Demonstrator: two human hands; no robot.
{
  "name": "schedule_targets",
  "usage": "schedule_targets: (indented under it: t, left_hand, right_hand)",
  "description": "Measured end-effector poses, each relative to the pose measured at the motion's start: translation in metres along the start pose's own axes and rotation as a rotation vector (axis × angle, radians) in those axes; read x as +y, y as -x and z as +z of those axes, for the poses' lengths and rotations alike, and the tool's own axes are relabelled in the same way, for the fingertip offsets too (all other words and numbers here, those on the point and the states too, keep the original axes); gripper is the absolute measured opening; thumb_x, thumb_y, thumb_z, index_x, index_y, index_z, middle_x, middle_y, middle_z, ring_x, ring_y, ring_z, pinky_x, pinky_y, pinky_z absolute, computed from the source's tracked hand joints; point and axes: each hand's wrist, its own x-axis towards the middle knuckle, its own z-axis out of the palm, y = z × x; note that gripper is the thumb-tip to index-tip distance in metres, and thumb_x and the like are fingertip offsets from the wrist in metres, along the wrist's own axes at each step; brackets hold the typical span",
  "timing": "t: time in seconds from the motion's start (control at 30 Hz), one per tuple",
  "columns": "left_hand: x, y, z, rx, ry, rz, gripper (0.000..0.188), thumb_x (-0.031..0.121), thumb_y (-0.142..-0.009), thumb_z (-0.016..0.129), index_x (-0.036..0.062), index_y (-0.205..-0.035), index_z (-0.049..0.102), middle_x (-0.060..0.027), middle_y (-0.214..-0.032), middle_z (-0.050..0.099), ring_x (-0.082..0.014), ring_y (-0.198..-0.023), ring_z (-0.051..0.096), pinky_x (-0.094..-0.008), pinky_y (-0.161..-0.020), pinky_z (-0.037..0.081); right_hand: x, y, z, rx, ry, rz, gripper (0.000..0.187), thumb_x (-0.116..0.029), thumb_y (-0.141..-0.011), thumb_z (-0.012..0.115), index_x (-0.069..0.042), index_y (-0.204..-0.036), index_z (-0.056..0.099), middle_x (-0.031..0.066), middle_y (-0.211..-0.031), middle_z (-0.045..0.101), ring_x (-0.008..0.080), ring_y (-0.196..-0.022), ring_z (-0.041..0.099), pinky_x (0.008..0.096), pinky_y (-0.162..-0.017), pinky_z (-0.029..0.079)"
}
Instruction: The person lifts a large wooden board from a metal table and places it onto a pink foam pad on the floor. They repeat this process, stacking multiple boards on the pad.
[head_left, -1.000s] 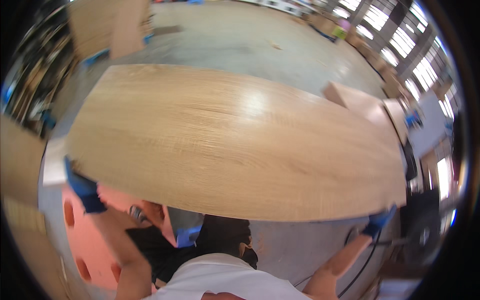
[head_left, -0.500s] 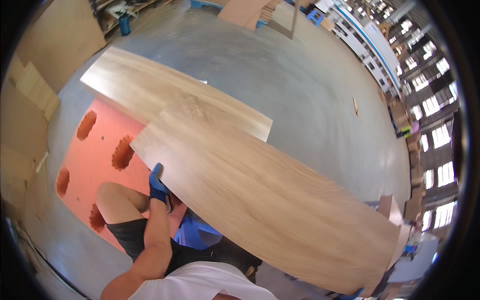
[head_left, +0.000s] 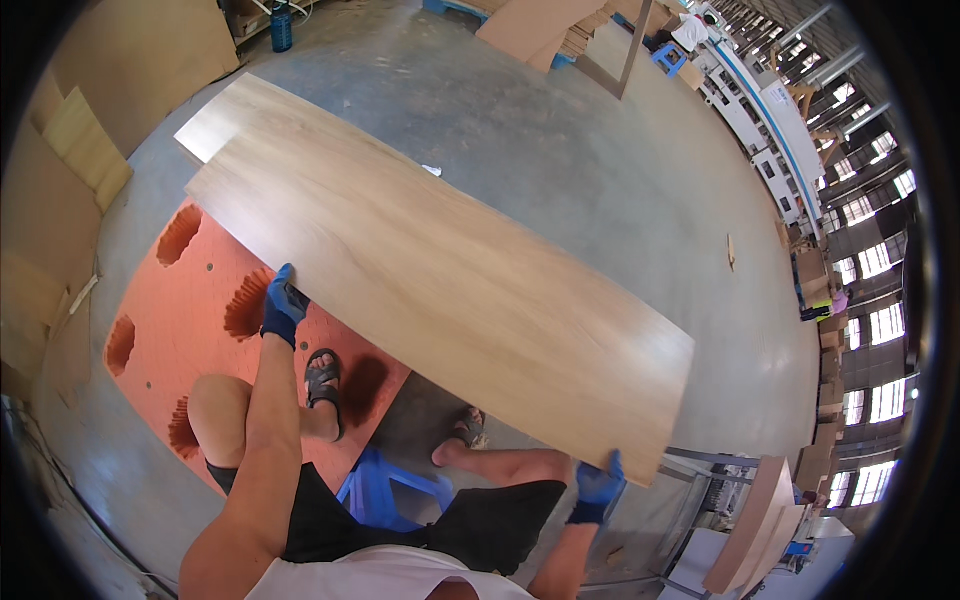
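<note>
A long wood-grain board (head_left: pixel 440 290) stretches slantwise in front of me, from the far left to the near right. My left hand (head_left: pixel 285 305), in a blue glove, is closed on its near edge towards the left end. At the near right corner my right hand (head_left: pixel 600 485), also gloved in blue, grips the same edge. The board's left part overlaps another wood-grain board (head_left: pixel 240 98), whose far left end shows beyond it. Underneath is an orange plastic pallet (head_left: pixel 200 330) with scalloped oval holes. Fingers below the board are hidden.
A blue plastic stool (head_left: pixel 395 490) is between my legs, and my left sandalled foot rests on the pallet. At the lower right, a metal-framed stand (head_left: pixel 715 500) is beside upright boards (head_left: pixel 755 530). Large panels (head_left: pixel 130 80) lean at the left. A long white machine (head_left: pixel 765 130) stands far right.
The upper board has moved left and away from me, now covering most of the lower board. My left hand has shifted with it, and my right hand has come into clear view.
</note>
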Motion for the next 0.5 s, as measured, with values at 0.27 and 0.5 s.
schedule_targets:
  t: [0.27, 0.5]
  left_hand:
    - [-0.046, -0.078, -0.017, 0.304, -0.727, -0.167, 0.034, 0.035, -0.079, 0.066, 0.0162, -0.107, 0.057, -0.0082, -0.093, 0.061, -0.0281, -0.082, 0.059, -0.0448, -0.07, 0.048]
    - [-0.034, -0.147, -0.055, 0.387, -0.661, -0.097, 0.035, 0.039, -0.081, 0.066, 0.0145, -0.104, 0.055, -0.0099, -0.095, 0.06, -0.0302, -0.089, 0.057, -0.0489, -0.074, 0.047]
  right_hand:
    - [0.187, -0.068, -0.02, 0.336, 0.408, 0.649, 0.043, -0.038, -0.086, 0.055, -0.005, -0.112, 0.052, 0.0117, -0.112, 0.058, 0.0276, -0.1, 0.056, 0.0436, -0.087, 0.045]
    - [0.21, -0.101, -0.011, 0.427, 0.717, 0.499, 0.044, -0.041, -0.082, 0.061, -0.015, -0.116, 0.049, 0.0106, -0.106, 0.059, 0.028, -0.085, 0.061, 0.0422, -0.071, 0.051]
